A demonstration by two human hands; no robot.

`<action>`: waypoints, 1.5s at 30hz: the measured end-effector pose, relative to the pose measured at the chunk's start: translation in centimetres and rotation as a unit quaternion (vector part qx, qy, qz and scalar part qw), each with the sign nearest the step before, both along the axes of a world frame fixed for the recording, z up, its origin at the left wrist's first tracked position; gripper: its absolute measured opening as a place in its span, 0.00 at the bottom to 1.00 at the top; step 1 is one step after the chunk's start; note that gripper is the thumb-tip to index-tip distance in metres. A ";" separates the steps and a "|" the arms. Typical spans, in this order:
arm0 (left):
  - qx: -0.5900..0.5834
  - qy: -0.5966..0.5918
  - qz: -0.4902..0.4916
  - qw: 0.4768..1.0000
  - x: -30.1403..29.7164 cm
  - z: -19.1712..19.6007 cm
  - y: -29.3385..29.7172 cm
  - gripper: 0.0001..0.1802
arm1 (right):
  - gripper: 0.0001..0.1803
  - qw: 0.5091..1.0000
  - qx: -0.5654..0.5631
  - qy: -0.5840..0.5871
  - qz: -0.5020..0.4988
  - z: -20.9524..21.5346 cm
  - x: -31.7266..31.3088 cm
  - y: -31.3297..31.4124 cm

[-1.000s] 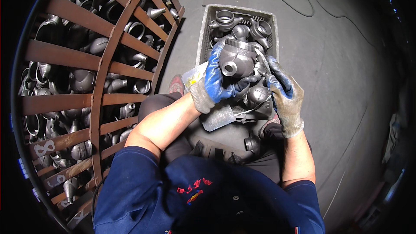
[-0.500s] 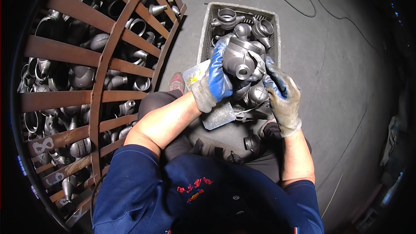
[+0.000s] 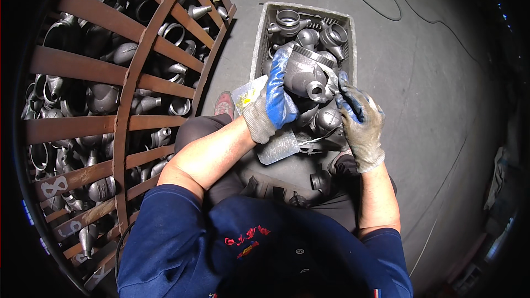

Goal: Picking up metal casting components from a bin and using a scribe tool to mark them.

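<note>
One metal part [image 3: 302,73] in left fingers [image 3: 277,74], gripped from left; right fingers [image 3: 344,84] at its right, hold unclear. Crate [image 3: 257,49] beneath fingers. Likely handwork step; next move needs steady left grip.

Tbh can't see the underside of the round grey metal housing [image 3: 301,77], or all the bottom-cropped navy cloth shirt [image 3: 171,232].

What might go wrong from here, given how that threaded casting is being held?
The threaded metal casting might slip from the gloved left hand and knock the loose castings in the grey crate. The gloved right hand is close at the casting's right side, so its fingers could be pinched or scraped if the part turns.
</note>
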State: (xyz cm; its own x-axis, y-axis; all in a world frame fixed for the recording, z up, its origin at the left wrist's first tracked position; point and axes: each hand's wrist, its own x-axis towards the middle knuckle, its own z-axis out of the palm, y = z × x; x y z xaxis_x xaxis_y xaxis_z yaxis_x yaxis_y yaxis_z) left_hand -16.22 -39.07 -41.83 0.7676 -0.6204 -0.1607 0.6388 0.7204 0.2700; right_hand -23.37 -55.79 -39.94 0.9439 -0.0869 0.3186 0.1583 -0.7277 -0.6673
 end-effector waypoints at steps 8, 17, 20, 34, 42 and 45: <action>0.001 -0.007 -0.008 1.000 0.1 -0.6 0.3 0.33 | 0.16 0.995 0.101 0.000 0.023 -0.3 0.2 0.0; 0.024 0.008 -0.006 1.000 0.1 -0.4 0.2 0.33 | 0.15 0.990 0.126 0.056 0.040 0.4 0.2 -0.6; 0.020 -0.029 -0.016 0.999 0.1 -0.5 0.4 0.35 | 0.15 0.987 0.140 0.063 0.040 0.2 0.2 -0.8; 0.056 -0.034 -0.037 0.997 0.0 -0.5 0.4 0.34 | 0.22 0.887 0.442 0.125 0.051 0.8 0.7 -2.0; 0.079 -0.069 -0.055 0.993 -0.8 -0.7 -0.4 0.33 | 0.22 0.943 0.326 0.071 0.006 -0.4 2.6 0.7; 0.100 -0.074 -0.069 0.990 -1.1 0.4 -0.2 0.32 | 0.21 0.963 0.239 0.125 -0.013 -0.4 2.7 0.2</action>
